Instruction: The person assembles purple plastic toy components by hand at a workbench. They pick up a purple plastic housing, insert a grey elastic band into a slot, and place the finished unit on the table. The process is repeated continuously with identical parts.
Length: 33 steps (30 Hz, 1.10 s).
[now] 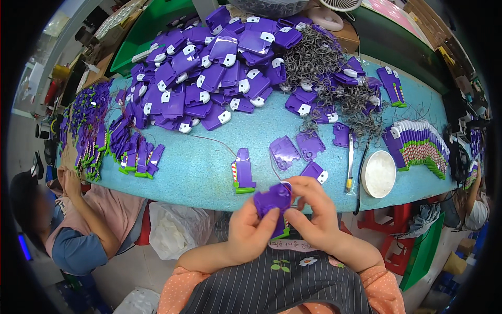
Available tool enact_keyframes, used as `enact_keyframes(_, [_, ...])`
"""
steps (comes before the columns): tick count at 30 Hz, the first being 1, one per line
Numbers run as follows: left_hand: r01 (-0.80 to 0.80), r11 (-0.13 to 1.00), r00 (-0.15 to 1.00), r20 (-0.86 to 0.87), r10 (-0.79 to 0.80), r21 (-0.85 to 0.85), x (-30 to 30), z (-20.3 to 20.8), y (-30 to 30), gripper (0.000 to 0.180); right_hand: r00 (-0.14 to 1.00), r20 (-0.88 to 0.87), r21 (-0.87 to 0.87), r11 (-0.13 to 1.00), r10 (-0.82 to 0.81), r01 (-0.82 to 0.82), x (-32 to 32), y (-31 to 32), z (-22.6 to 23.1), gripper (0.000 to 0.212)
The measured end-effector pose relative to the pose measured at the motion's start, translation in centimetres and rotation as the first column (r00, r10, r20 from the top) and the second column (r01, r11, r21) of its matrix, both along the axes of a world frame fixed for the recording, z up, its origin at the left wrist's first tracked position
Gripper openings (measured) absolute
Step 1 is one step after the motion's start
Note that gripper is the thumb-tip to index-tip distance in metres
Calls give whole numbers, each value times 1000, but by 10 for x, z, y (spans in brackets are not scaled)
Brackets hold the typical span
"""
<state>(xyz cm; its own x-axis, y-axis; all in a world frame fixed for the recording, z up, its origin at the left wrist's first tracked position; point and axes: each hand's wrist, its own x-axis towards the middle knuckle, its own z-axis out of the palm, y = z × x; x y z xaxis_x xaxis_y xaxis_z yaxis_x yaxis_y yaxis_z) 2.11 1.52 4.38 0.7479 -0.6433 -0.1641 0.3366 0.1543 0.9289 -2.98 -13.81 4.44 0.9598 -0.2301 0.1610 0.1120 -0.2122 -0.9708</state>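
Head view: left hand [248,231] and right hand [320,215] each have a closed grip on a purple plastic shell [273,198] over the surface [196,175]'s near edge; a purple-and-green plastic piece [244,168] lies just beyond.

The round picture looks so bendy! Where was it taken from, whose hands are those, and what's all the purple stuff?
It comes from a wide-seeing camera on somebody's head, looking down, so straight edges curve. There's no robot: the left hand and right hand are that person's own, bare. Their fingers hold a purple piece. On the blue table lie a big heap of purple parts with white corners, a tangle of grey curly bits, a white bowl and a row of purple-and-green pieces.
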Motion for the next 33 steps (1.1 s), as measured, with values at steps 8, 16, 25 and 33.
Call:
enact_keyframes(8, [96, 984, 994, -46, -104, -151, 1, -15, 2, 35, 988, -141, 221, 975, 69, -37, -7, 4, -21, 25])
enact_keyframes(16, [115, 969, 960, -227, -166, -220, 2, -6, 0, 38, 995, -59, 427, 899, -82, 99, 14, 15, -9, 31])
enact_keyframes(25, [-89, 985, 996, 15, 92, -149, 5, -26, 39, 36, 895, -285, 195, 935, 343, -296, 48, 25, -1, 34])
enact_keyframes(33, [-204, 963, 974, -130, 183, -178, 25, -6, 58, 34, 956, 225, -951, 257, 186, 173, 190, 18, -33, 23])
